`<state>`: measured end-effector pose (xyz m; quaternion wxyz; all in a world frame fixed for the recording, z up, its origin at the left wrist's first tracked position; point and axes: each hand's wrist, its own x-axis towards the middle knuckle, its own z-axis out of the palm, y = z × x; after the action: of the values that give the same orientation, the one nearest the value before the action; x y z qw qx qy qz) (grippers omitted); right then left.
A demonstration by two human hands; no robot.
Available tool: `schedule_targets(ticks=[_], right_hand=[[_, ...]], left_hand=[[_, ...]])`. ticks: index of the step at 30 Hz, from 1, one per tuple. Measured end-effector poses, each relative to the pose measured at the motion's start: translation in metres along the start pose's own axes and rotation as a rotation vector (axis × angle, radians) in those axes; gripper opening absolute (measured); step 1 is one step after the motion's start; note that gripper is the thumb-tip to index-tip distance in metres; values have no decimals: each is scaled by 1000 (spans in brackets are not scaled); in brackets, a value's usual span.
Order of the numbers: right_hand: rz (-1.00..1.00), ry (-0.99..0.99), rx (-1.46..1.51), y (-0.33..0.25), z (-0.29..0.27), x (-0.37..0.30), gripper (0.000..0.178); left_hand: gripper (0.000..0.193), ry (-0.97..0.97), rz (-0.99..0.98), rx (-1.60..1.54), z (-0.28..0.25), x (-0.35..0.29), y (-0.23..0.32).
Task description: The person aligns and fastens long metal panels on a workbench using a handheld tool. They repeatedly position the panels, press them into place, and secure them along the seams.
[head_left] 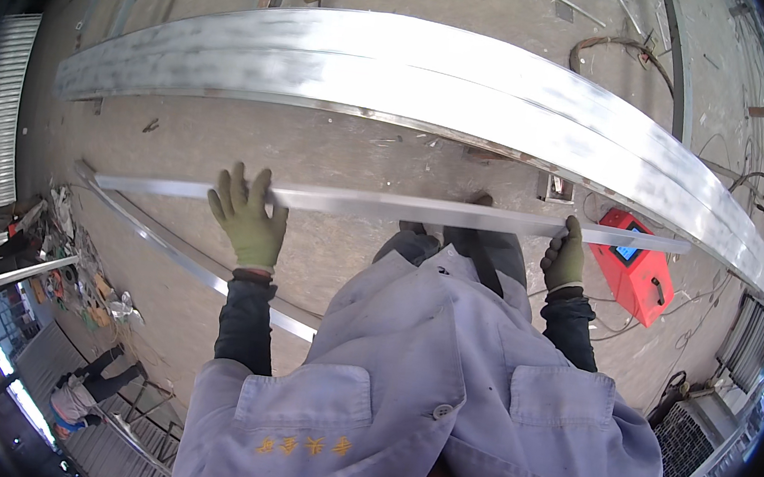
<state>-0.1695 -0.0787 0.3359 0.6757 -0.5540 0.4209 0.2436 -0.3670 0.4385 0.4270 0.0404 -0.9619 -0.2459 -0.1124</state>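
A long, thin silvery metal bar (404,208) lies crosswise in front of me, above the floor. My right hand (565,259), in an olive work glove, has its fingers curled around the bar toward its right end. Gloved alike, my left hand (250,223) is open, its fingers spread and stretched up across the bar's left part. Whether its palm presses on the bar cannot be told. Beyond the bar is a wide stack of long, shiny metal profiles (373,73), raised on a support.
A red machine with a screen (637,277) stands on the floor near my right hand. Another metal length (164,247) slants along the left. Scraps and tools (70,250) lie farther left, where another person (81,402) bends over. Cables (625,45) lie at the far right.
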Motion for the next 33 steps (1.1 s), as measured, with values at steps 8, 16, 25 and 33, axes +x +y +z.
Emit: schedule_targets(ticks=[8, 16, 25, 33], right_hand=[[-64, -113, 278, -63, 108, -35, 40], [93, -146, 152, -31, 186, 28, 45], [161, 248, -14, 30, 249, 62, 55], [131, 357, -305, 64, 303, 150, 63]], left_hand=[[82, 275, -658, -1329, 31, 123, -7], [42, -197, -1043, -2222, 117, 217, -50], [38, -386, -1484, -1693, 248, 188, -169], [36, -571, -1514, -1615, 339, 231, -219]])
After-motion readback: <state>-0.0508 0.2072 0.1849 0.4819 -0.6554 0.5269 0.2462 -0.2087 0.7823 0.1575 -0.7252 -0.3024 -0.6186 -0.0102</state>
